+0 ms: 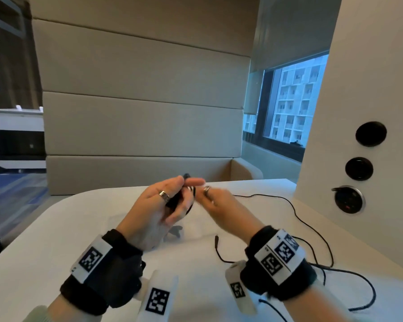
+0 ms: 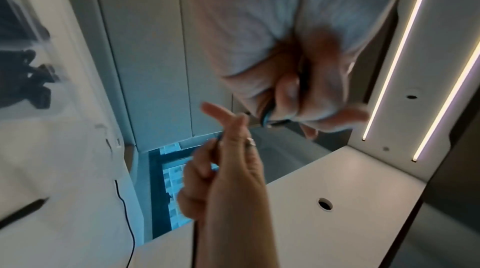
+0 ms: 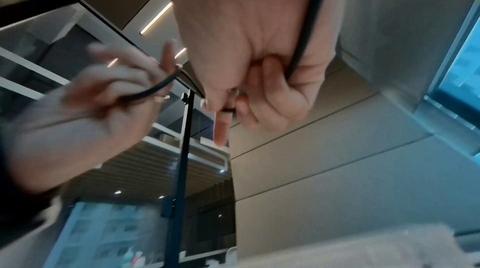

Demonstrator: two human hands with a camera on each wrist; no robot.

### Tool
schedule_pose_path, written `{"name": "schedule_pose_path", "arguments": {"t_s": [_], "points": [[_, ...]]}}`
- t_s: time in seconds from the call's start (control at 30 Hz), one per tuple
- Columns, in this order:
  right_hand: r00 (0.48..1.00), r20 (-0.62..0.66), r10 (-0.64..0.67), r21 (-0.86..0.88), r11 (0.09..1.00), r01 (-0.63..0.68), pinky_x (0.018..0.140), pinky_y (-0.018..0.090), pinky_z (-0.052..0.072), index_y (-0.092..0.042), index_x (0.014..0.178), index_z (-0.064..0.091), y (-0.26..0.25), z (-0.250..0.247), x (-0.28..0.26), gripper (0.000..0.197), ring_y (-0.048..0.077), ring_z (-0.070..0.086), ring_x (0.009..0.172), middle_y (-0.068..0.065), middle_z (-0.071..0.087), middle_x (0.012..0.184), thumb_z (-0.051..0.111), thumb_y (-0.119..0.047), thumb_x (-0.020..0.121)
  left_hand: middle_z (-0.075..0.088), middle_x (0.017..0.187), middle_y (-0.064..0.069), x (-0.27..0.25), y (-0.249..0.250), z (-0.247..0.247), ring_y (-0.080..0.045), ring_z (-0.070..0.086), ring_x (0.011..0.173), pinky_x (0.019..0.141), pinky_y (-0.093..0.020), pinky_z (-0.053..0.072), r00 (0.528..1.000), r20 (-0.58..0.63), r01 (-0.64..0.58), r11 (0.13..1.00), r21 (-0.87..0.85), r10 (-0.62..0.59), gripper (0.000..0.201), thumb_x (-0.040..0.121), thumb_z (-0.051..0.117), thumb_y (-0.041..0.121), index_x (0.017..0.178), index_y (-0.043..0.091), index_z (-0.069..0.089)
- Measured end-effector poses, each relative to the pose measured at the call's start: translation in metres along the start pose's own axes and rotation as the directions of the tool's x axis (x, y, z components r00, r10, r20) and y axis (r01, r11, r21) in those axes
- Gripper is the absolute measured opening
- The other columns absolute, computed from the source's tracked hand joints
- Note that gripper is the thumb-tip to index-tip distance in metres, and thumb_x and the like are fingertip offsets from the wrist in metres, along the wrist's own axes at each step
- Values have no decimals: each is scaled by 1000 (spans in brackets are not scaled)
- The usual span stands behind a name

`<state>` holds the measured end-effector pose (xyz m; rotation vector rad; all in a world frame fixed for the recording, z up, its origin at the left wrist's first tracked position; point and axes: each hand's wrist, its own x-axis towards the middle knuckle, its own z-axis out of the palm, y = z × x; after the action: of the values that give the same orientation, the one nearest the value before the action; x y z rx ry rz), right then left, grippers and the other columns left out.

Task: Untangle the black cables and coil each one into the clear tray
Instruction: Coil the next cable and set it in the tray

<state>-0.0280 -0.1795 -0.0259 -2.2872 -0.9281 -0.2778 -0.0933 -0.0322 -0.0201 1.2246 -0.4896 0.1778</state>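
Both hands are raised above the white table (image 1: 79,228). My left hand (image 1: 182,191) grips a small coil of black cable (image 1: 172,202) in its curled fingers; the left wrist view shows that hand (image 2: 306,96) blurred around the loops. My right hand (image 1: 203,194) pinches the same cable just right of the coil, and the right wrist view shows the cable (image 3: 306,36) running down across its palm. Under the hands lies the clear tray (image 1: 203,228) with another black cable (image 1: 176,231) inside. A loose black cable (image 1: 296,214) trails over the table to the right.
A white wall panel with round black sockets (image 1: 370,133) stands close on the right. A padded beige bench back (image 1: 137,126) rises behind the table. More cable loops (image 1: 368,289) lie near the front right edge, and a plug end (image 1: 216,239) lies beside the tray.
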Motion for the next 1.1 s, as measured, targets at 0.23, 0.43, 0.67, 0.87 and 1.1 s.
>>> {"name": "schedule_pose_path", "arguments": {"t_s": [0.23, 0.43, 0.67, 0.87, 1.1], "points": [[876, 478, -65, -64, 992, 109, 75, 21, 39, -24, 105, 65, -28, 1, -20, 30, 6, 50, 80, -13, 56, 83, 38, -37, 99, 67, 112, 8, 7, -14, -28, -5, 62, 107, 91, -18, 46, 936, -54, -211, 678, 704, 347, 24, 98, 34, 27, 112, 22, 53], [988, -93, -123, -78, 990, 116, 63, 22, 40, -32, 76, 66, -12, -52, -16, 11, 9, 55, 63, -9, 66, 70, 63, -32, 87, 52, 52, 7, 2, -7, -26, -4, 46, 44, 52, -24, 36, 998, -20, 41, 424, 905, -55, 37, 99, 34, 33, 74, 18, 56], [965, -242, 103, -432, 879, -202, 79, 35, 48, -38, 105, 62, 21, -30, -9, 31, 19, 60, 98, -4, 64, 102, 34, -51, 95, 48, 44, 0, -8, 5, 4, -7, 36, 34, 37, -16, 25, 978, 172, 61, 950, 306, -118, 32, 91, 48, 30, 77, 8, 67], [940, 338, -43, -62, 996, 68, 79, 27, 42, -28, 110, 62, -13, 5, -13, 29, 0, 51, 76, -18, 59, 86, 37, -38, 99, 72, 107, 6, 2, -4, -14, -3, 62, 108, 93, -13, 44, 971, -20, -196, 845, 497, 237, 27, 92, 41, 28, 112, 17, 56], [946, 318, -55, -94, 992, 89, 61, 18, 35, -30, 79, 62, 7, -27, -13, 23, 4, 47, 61, -10, 56, 66, 48, -33, 96, 54, 66, 9, 0, 1, -30, -5, 48, 60, 56, -18, 37, 981, 184, -179, 79, 981, -56, 34, 85, 49, 55, 81, 22, 55]]}}
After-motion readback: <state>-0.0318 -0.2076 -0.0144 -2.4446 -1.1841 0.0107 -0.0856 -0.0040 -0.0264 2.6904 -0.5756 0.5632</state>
